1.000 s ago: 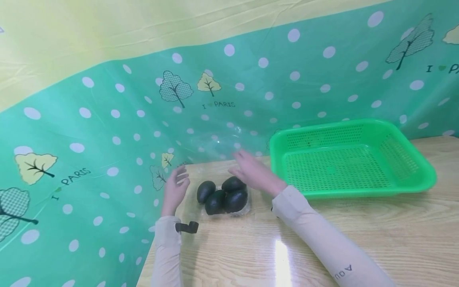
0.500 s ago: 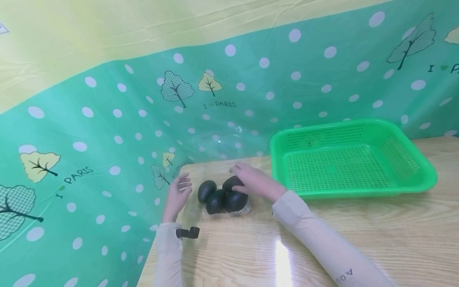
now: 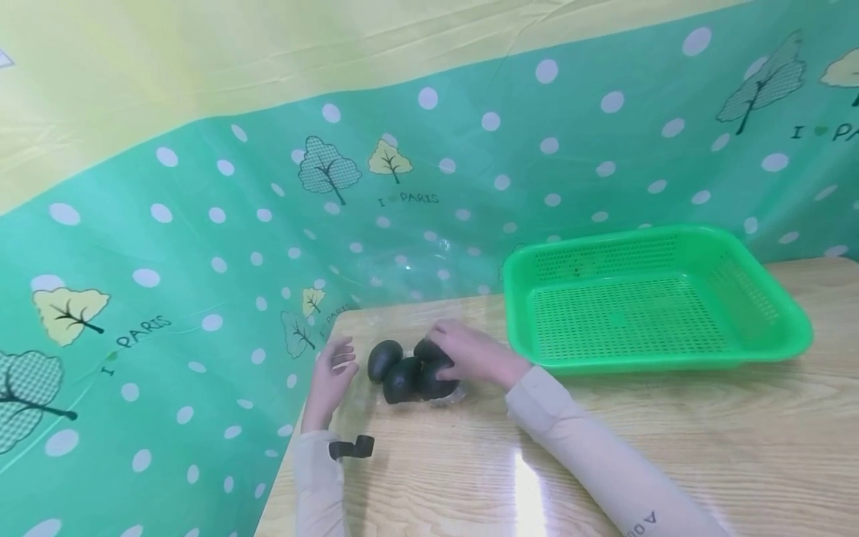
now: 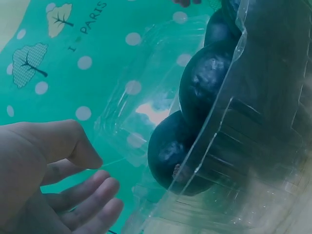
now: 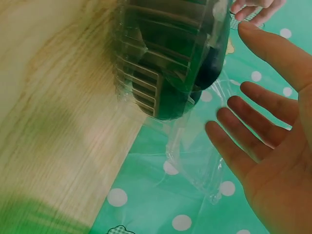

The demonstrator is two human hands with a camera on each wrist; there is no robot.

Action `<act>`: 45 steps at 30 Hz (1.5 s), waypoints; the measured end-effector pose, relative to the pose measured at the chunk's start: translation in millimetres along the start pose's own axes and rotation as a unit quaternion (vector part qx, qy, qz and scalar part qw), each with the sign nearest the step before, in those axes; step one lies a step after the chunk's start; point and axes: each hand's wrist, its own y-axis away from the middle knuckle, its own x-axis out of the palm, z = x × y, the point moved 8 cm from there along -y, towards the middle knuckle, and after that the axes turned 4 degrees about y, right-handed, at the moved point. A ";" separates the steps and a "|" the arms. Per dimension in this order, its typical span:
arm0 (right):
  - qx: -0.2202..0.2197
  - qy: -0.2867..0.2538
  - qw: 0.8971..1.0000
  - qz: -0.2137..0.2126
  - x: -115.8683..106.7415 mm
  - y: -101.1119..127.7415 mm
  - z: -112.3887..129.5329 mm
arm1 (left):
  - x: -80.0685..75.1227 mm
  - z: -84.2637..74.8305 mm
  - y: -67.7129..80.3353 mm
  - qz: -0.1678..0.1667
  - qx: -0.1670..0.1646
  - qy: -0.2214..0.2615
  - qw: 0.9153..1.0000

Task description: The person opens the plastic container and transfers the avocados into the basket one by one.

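Observation:
Several dark avocados sit in a clear plastic clamshell box at the left of the table. Its see-through lid stands raised at the back. My right hand is over the right-hand avocados, covering part of them in the head view. In the right wrist view, the fingers are spread beside the box with nothing between them. My left hand is held to the left of the box, fingers relaxed and bent a little. The left wrist view has it apart from the nearest avocado.
A green perforated plastic basket stands on the wood-grain table to the right of the box. Behind and to the left hangs a green sheet with white dots and trees.
My right hand has come down and toward me, from behind the avocados to over the right-hand ones. My left hand has shifted slightly toward me.

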 end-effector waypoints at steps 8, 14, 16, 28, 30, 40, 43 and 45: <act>-0.018 0.015 1.000 -0.003 5.0 -2.8 8.2 | -4.5 6.0 4.6 -0.001 -0.014 -0.012 1.000; -0.022 0.007 1.000 -0.004 8.9 -3.4 11.3 | -5.6 15.3 4.0 0.007 -0.028 -0.031 0.999; -0.018 0.007 1.000 -0.001 10.2 -2.9 10.8 | -3.5 18.5 3.5 0.017 -0.029 -0.038 0.999; -0.012 0.024 0.999 0.032 17.9 -0.3 9.5 | 2.5 30.4 2.0 0.044 -0.032 -0.044 0.998; -0.015 0.029 0.999 0.030 18.3 -1.0 10.2 | 3.0 32.5 2.2 0.047 -0.038 -0.042 0.997; -0.032 0.090 0.995 0.035 21.7 -5.1 16.9 | 2.8 33.5 5.1 0.062 -0.052 -0.026 0.996; -0.050 0.137 0.989 0.039 23.6 -7.2 21.1 | 3.5 31.9 7.1 0.071 -0.054 -0.001 0.996; -0.062 0.168 0.983 0.040 25.8 -8.5 23.5 | 4.1 30.2 8.5 0.078 -0.062 0.015 0.995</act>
